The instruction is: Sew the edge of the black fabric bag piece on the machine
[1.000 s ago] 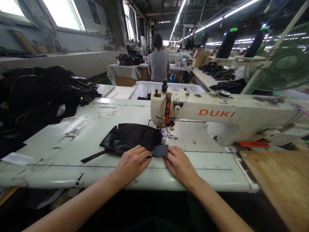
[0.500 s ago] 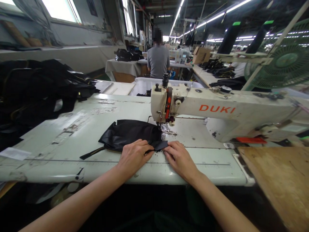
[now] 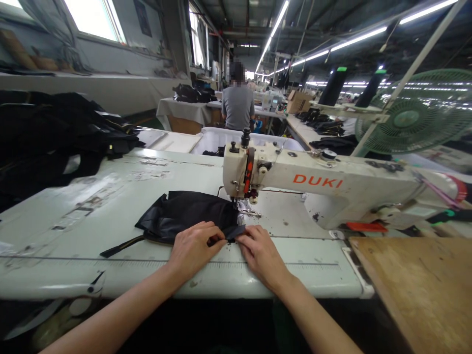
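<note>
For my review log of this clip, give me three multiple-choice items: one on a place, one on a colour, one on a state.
1. Where does the black fabric piece lie?
A. On the sewing machine table, left of the needle
B. On the wooden board
C. In the white bin

2. What colour are the letters DUKI on the sewing machine?
A. Blue
B. Orange-red
C. Green

3. How do the left hand and right hand stand?
A. Both raised off the table
B. Only one touches the fabric
C. Both rest at the fabric's near edge

Answers: 1 A, the fabric is spread on the table beside the needle; 2 B, the lettering on the arm is orange-red; 3 C, the fingertips of both meet on that edge.
</note>
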`<action>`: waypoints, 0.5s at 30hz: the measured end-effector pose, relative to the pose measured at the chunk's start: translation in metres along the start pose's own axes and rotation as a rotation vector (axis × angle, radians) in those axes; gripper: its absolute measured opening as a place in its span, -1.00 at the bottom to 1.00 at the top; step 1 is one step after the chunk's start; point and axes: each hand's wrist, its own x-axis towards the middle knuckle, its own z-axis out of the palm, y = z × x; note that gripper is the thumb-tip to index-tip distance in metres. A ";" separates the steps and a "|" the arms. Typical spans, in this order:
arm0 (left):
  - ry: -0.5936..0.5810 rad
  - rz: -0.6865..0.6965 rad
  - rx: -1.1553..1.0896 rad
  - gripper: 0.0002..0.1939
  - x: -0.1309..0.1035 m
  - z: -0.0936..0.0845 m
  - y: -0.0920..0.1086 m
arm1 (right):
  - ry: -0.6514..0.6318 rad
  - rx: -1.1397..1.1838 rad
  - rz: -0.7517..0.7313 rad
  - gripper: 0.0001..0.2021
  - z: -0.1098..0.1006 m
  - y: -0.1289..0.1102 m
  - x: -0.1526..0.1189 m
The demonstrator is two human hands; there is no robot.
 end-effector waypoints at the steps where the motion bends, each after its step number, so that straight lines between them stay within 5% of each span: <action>1: -0.005 0.009 -0.009 -0.94 0.000 0.000 0.000 | -0.022 -0.023 -0.027 -0.71 0.000 0.001 0.000; 15: -0.063 0.055 -0.067 -0.86 0.006 0.002 0.002 | -0.162 -0.113 -0.290 -0.67 -0.013 0.010 -0.001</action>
